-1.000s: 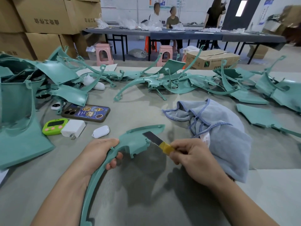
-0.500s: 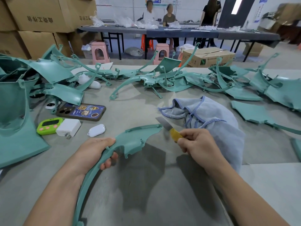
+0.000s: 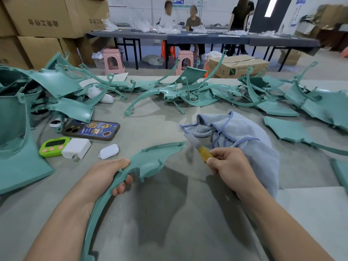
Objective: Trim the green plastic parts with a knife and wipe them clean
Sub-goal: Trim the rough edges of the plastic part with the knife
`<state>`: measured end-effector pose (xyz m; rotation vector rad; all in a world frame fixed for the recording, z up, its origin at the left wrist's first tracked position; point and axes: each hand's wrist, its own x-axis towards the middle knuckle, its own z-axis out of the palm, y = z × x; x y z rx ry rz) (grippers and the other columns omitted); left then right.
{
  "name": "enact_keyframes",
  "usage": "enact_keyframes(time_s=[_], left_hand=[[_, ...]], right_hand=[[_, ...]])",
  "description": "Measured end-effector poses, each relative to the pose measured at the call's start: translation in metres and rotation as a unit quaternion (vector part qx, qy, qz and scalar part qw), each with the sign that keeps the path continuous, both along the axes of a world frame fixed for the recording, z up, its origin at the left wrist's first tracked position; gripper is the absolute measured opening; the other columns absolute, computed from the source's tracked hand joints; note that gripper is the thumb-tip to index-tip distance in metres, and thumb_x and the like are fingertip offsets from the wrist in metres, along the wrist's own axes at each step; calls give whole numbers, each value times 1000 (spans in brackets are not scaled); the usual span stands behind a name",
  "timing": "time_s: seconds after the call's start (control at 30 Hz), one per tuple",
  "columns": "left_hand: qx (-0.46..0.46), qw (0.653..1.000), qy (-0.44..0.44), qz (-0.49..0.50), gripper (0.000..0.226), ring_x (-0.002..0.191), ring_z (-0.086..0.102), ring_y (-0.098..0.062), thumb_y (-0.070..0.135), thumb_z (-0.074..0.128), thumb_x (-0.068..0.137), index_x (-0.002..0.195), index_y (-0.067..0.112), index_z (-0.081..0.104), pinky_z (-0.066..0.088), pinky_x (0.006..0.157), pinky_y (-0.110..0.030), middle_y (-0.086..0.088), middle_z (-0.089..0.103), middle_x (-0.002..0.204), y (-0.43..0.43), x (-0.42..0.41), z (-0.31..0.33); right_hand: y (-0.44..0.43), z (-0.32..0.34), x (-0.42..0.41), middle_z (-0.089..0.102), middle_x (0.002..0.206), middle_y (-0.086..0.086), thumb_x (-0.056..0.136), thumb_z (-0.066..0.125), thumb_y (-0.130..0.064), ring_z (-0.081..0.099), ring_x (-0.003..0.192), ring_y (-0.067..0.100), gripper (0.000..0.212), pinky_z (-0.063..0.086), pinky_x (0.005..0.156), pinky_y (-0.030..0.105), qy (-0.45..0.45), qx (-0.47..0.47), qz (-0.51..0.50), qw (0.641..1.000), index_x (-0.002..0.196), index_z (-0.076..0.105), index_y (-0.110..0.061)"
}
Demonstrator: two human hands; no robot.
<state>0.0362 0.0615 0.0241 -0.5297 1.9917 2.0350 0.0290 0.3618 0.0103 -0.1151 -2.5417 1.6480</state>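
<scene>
My left hand (image 3: 107, 176) grips a long curved green plastic part (image 3: 150, 160) near its wide end; its thin tail runs down past my forearm to the frame's bottom edge. My right hand (image 3: 231, 168) holds a knife (image 3: 195, 145) by its yellow handle, with the flat grey blade pointing up and left. The blade tip sits just right of the part's pointed end, slightly apart from it. A blue-grey cloth (image 3: 243, 140) lies crumpled behind and under my right hand.
Many green plastic parts (image 3: 178, 95) are heaped across the back and left of the grey table (image 3: 169, 213). A phone (image 3: 92, 130), a green timer (image 3: 53, 146), a white charger (image 3: 76, 147) and a white case (image 3: 109, 151) lie at left. Cardboard boxes and people at a far table stand behind.
The knife blade has come off the green part's edge and slid up and right past its tip. My left hand keeps its grip on the part.
</scene>
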Motion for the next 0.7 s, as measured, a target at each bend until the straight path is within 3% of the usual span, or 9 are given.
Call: enact_keyframes(time_s=[0.1, 0.17, 0.27, 0.33, 0.43, 0.5, 0.6, 0.7], left_hand=[[9, 996, 65, 60, 27, 33, 45, -14, 20, 58, 98, 75, 10, 68, 30, 31, -14, -11, 60, 55, 5, 0, 10], [29, 979, 163, 116, 21, 35, 46, -15, 20, 59, 97, 80, 14, 69, 33, 34, -14, -11, 63, 57, 7, 1, 25], [12, 918, 350, 188, 18, 41, 57, -14, 21, 59, 96, 90, 25, 75, 44, 38, -18, -2, 71, 64, 7, 3, 57], [-94, 871, 437, 202, 21, 53, 62, -6, 24, 57, 94, 105, 29, 73, 49, 43, -16, 11, 74, 74, 9, 1, 72], [-326, 815, 451, 163, 26, 69, 62, -10, 38, 53, 89, 112, 42, 65, 53, 58, -23, 20, 71, 85, 20, -1, 72], [-450, 762, 450, 117, 23, 72, 58, -15, 34, 52, 92, 112, 36, 63, 39, 63, -28, 12, 67, 81, 31, 3, 53], [-527, 723, 445, 42, 20, 72, 63, -25, 15, 66, 88, 105, 26, 70, 43, 62, -34, 2, 69, 79, 49, 8, 19], [-575, 712, 403, -10, 40, 61, 64, -30, 4, 84, 62, 93, 26, 71, 47, 51, -32, 2, 68, 68, 55, 3, 0]], right_hand=[[0, 0, 3, 53, 50, -1, 86, 65, -2, 36, 47, 9, 19, 30, 46, 16, 5, -16, -2, 1000, 69, 68, -10], [1, 0, 4, 54, 51, -1, 86, 64, -2, 37, 47, 9, 18, 31, 47, 16, 7, -19, -5, 1000, 70, 68, -10], [1, 2, 3, 56, 53, -1, 88, 64, -4, 41, 49, 8, 18, 34, 50, 18, -4, -32, -10, 999, 74, 71, -13], [-1, 2, 0, 57, 54, 0, 90, 65, -3, 45, 51, 10, 22, 36, 52, 22, -9, -56, -12, 998, 75, 72, -18], [-2, 3, -2, 58, 55, 3, 91, 64, -1, 46, 53, 13, 22, 36, 56, 29, -7, -90, -30, 996, 76, 73, -16], [-2, 5, -1, 59, 56, 5, 92, 63, -1, 45, 51, 13, 23, 35, 53, 26, -5, -121, -31, 992, 75, 72, -14], [-5, 9, 2, 64, 59, 10, 92, 59, 3, 42, 47, 15, 25, 33, 44, 21, 5, -155, -19, 988, 73, 69, -10], [-11, 8, 1, 64, 60, 13, 91, 59, 6, 41, 48, 18, 24, 31, 45, 23, 11, -143, 10, 990, 71, 66, -4]])
